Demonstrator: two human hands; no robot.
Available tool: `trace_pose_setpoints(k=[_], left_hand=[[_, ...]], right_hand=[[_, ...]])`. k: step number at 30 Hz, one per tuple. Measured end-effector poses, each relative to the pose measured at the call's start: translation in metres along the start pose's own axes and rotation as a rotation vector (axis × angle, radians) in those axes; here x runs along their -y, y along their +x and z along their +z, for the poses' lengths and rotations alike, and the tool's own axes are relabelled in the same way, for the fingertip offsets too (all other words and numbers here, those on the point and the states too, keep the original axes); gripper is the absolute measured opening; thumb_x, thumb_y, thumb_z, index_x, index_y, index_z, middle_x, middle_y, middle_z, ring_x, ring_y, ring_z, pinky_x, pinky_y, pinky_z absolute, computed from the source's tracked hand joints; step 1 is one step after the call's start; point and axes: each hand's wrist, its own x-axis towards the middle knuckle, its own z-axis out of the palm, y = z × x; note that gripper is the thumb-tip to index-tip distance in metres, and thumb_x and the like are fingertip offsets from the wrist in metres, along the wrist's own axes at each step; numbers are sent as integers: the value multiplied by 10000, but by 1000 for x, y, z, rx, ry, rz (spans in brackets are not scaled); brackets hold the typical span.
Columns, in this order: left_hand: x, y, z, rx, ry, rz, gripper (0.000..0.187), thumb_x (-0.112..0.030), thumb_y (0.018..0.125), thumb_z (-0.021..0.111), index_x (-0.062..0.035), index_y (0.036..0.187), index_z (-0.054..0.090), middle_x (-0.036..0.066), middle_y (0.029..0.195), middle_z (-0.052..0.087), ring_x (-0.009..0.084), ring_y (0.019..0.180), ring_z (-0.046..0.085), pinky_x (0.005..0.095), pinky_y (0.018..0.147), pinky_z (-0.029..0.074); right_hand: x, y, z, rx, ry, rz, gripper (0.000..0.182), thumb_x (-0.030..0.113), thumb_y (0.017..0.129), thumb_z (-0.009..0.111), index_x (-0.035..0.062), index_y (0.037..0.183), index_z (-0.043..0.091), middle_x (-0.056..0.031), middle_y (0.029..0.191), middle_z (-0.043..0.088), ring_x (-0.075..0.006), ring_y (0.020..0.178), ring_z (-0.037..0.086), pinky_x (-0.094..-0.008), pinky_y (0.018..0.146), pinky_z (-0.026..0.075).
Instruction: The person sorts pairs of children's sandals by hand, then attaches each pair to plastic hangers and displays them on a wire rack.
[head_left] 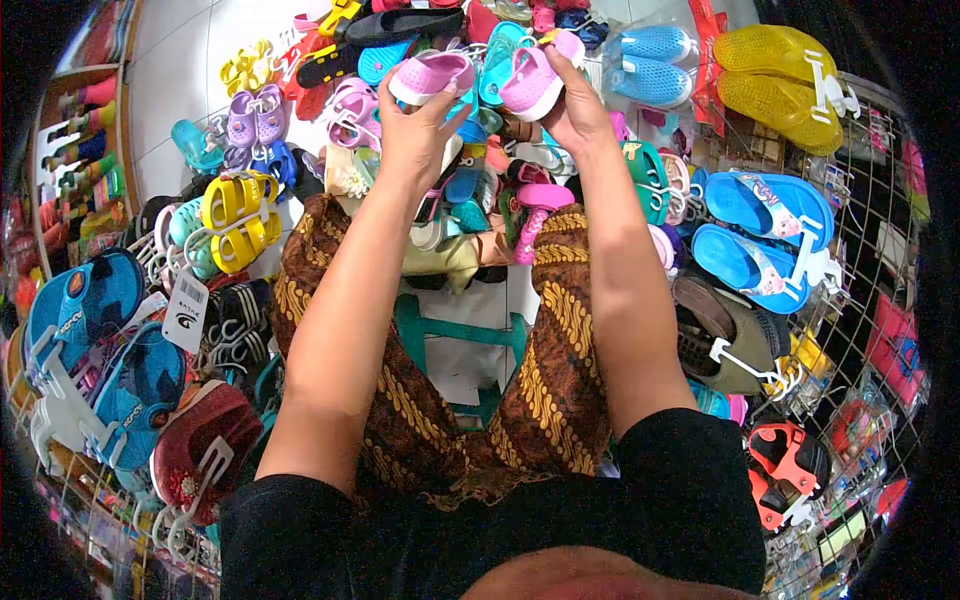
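Observation:
Both arms reach forward over a dense pile of small shoes and sandals. My left hand grips a small pink clog with a white sole, fingers closed round its edge. To the right, my right hand holds a second pink clog by its side, thumb near the opening. The two clogs are apart, at about the same height. Behind and between them lies a turquoise shoe. Below my right hand is a bright pink sandal.
Wire racks with hanging footwear stand on both sides. Yellow sandals and blue slippers flank the arms. A green stool shows between the knees. White tiled floor lies at the upper left.

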Motion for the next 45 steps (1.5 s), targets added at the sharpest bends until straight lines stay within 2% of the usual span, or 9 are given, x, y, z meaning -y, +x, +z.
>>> trace_pose_setpoints(k=[6,9,12,13,18,27,30,35,45], left_hand=[[-8,-4,3,18,-245,-129,531,-52,846,659,-131,1244,315,150,1209,481,290,1064,567,484,927,513],[-11,5,-3,85,-376,-171,502,-108,865,632,-152,1246,309,157,1197,475,298,1123,526,478,949,496],[-7,-3,4,-30,-204,-97,528,-68,840,626,-147,1270,330,139,1200,478,282,1111,526,448,936,488],[-6,-4,5,-68,-152,-102,505,-57,825,599,-145,1281,400,132,1259,456,301,1177,477,485,1015,443],[-7,-3,0,14,-117,-230,598,9,791,578,-187,1318,374,86,1252,480,263,1135,503,470,975,445],[2,0,-3,119,-77,-139,636,52,759,594,-181,1315,389,63,1181,538,241,1043,548,446,930,445],[-1,-4,1,69,-37,-143,675,72,741,627,-136,1333,379,67,1157,539,207,966,582,382,825,489],[5,4,-9,136,269,-12,752,50,724,691,-49,1354,293,99,1169,525,212,992,591,354,820,508],[5,-2,-2,-112,494,210,823,-48,691,805,-24,1293,244,156,1197,503,237,1044,559,337,935,435]], right_hand=[[12,1,1,114,180,148,431,401,941,517,30,1158,544,-169,1029,636,-295,908,648,-388,694,569],[14,-2,6,117,198,177,559,400,935,497,-42,1276,460,-248,1182,567,-302,905,626,-364,712,557],[13,-6,16,-31,174,177,578,426,925,499,-34,1274,475,-240,1187,570,-292,875,623,-358,681,546],[13,-7,15,18,192,192,577,429,923,500,-31,1271,482,-235,1183,574,-285,865,623,-352,670,542],[14,-2,3,241,219,246,578,447,914,500,-14,1262,506,-220,1162,592,-261,821,621,-349,639,527],[13,-3,0,287,248,196,579,465,911,477,21,1283,487,-181,1177,595,-272,901,629,-420,746,537],[6,-2,8,68,108,61,508,466,903,501,65,1215,519,-110,1106,628,-226,924,644,-371,793,536],[5,-7,15,66,-31,-36,374,155,876,637,73,1218,509,-70,1114,612,-190,1002,620,-378,900,499],[11,-22,29,197,-241,-118,562,65,794,712,78,1237,366,-133,1097,581,-258,1008,620,-420,861,547]])
